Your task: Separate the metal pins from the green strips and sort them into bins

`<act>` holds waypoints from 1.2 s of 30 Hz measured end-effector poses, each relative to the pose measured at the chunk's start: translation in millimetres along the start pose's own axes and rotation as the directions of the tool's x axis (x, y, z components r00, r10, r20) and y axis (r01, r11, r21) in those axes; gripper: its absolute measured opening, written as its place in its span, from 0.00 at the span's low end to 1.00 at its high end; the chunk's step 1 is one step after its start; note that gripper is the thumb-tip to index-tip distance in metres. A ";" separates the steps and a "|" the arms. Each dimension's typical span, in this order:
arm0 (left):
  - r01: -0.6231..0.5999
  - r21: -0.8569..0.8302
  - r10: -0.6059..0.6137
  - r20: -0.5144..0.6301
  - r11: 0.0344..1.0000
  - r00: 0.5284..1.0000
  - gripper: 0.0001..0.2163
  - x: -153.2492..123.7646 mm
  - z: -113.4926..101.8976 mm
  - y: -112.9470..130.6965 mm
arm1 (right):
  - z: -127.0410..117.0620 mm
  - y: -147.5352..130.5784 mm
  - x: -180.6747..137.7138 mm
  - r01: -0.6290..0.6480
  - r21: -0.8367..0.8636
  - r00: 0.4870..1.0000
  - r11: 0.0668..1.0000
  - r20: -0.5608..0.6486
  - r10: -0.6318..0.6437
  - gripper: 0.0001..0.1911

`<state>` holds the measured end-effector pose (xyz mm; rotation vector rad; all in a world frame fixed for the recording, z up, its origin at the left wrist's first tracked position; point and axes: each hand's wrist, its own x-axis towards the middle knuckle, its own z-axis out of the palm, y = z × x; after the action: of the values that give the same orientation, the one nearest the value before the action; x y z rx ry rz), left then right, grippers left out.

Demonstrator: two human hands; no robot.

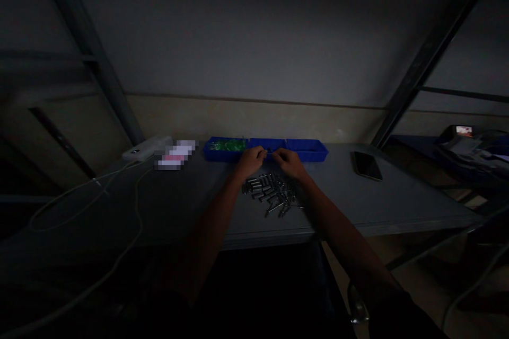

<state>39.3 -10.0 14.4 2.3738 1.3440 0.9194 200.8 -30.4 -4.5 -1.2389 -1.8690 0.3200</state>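
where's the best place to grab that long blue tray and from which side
By its two short end walls, one hand coming in from each side. The blue tray is long and narrow and lies crosswise on the table, and only its left compartment shows green pieces, so a hold at both ends would probably keep it level. The front is crowded by metal pins.
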 end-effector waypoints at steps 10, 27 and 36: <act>0.072 0.086 -0.096 0.319 0.994 0.943 0.10 -3.4 -1.9 -6.6 | -10.6 6.9 1.6 -0.084 -0.042 0.984 0.996 -0.159 0.076 0.20; 0.087 0.113 -0.125 0.398 0.990 0.909 0.05 -7.1 3.5 -22.8 | -33.4 38.0 3.8 -0.536 -0.238 0.761 0.810 -0.550 0.342 0.18; 0.126 0.162 -0.170 0.300 0.979 0.939 0.09 -7.4 -10.1 -13.2 | 0.8 -8.6 1.5 -0.071 -0.177 0.997 0.982 0.011 0.074 0.11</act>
<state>21.3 -9.8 12.5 2.3520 1.4720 0.3960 194.5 -33.0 1.0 -1.4299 -1.9031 0.2076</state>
